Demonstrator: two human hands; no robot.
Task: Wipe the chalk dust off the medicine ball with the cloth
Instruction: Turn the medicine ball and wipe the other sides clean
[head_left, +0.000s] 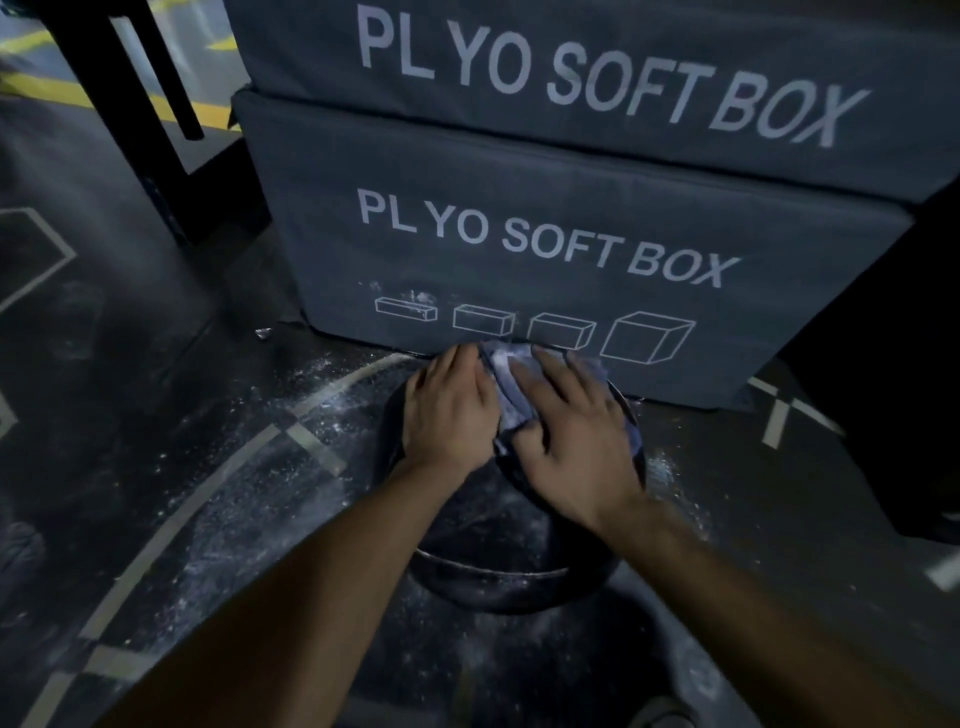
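On the dark gym floor (156, 364), right up against the lower plyo box (519, 249), sits the black medicine ball (498, 551), and both hands are on top of it. The right hand (576, 436) lies flat over the blue-grey cloth (506, 379), fingers (550, 371) stretched forward and spread, pressing the fabric down on the far upper side of the ball. The cloth is bunched and creased, poking out between the two hands and past the right hand's far edge. The left hand (449, 410) rests just beside it on the ball's top, fingers straight and together, fingertips at the cloth's left edge; whether they touch the fabric or only the ball, I cannot tell. Neither hand is curled round anything. White chalk dust (311, 395) is scattered over the floor to the left of the ball, across the pale curved floor line (218, 483), with more specks to the ball's right. A faint dusty haze shows on the ball's near face. A second plyo box (571, 78) is stacked on the first, and a smear of white marks the lower one near its printed box outlines.
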